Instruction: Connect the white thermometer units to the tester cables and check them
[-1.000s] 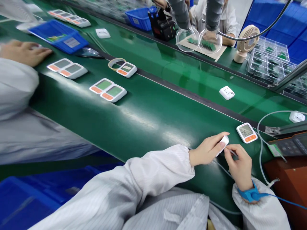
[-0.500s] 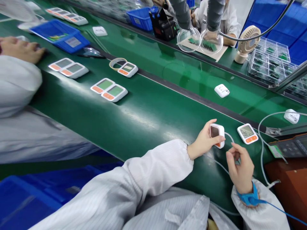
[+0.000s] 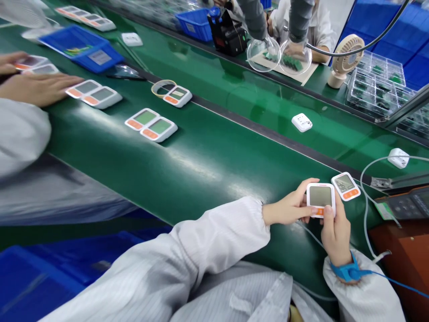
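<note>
Between both hands is a small white digital monitor (image 3: 320,197) with a blank grey screen and orange buttons, its screen facing up at me. My left hand (image 3: 290,209) grips it from the left, thumb at the lower edge by the buttons. My right hand (image 3: 338,235) closes on its right side, thumb on the button area. A blue wrist strap (image 3: 348,270) circles my right wrist. Just right of the held monitor lies a second white monitor (image 3: 346,186) with digits lit on its screen. A thin grey tube (image 3: 310,232) runs behind my hands.
Paired monitors (image 3: 150,125) lie to the left on the green bench. A co-worker's hands (image 3: 36,87) are at far left near a blue tray (image 3: 82,47). White square pieces (image 3: 302,122) rest on the belt beyond. An orange-brown box (image 3: 402,255) stands at right.
My right hand has moved up and taken hold of the monitor, which has turned to face me. White pieces on the far belt slid left. The co-worker's hands moved among monitors at left.
</note>
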`<move>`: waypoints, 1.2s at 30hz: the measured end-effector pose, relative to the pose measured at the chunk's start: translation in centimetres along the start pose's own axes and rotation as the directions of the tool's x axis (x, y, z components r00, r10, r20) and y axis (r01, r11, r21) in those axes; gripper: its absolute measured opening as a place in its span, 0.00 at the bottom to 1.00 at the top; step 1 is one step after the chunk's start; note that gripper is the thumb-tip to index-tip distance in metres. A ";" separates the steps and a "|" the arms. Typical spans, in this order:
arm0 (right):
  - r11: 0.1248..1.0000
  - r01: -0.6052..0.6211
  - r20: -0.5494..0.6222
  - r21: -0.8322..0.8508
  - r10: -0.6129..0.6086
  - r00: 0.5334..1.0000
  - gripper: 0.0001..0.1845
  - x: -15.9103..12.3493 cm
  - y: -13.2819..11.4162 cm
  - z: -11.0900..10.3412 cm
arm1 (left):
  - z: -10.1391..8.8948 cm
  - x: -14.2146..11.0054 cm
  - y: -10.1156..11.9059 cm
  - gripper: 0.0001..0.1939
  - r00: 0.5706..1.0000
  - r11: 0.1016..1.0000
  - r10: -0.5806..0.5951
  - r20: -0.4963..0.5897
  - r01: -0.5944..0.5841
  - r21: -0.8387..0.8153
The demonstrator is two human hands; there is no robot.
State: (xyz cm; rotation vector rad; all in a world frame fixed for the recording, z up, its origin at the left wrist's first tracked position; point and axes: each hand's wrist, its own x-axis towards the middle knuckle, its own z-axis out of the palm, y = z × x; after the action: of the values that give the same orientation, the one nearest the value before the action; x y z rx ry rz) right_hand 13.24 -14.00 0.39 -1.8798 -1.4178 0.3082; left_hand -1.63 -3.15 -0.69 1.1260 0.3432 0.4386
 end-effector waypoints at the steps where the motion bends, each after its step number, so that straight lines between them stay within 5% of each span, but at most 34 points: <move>1: 1.000 -0.012 0.007 0.019 0.012 1.000 0.34 0.0 -0.1 0.0 | 0.0 0.0 0.0 0.42 1.000 1.000 0.013 -0.004 -0.013 -0.010; 12: 0.997 -0.076 0.097 0.028 0.073 0.993 0.38 0.3 0.6 -0.1 | 0.3 0.3 -0.7 0.45 0.998 0.995 -0.041 -0.041 0.037 -0.098; 36: 0.995 -0.094 0.099 0.034 0.090 0.991 0.38 0.3 0.4 -0.2 | 0.5 0.3 -0.5 0.45 0.997 0.994 -0.044 -0.063 0.038 -0.098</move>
State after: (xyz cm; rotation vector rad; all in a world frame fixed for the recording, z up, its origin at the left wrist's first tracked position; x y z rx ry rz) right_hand 13.76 -13.89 0.28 -1.9243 -1.3811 0.4751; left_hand -1.03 -3.59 -0.96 1.0104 0.3973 0.4517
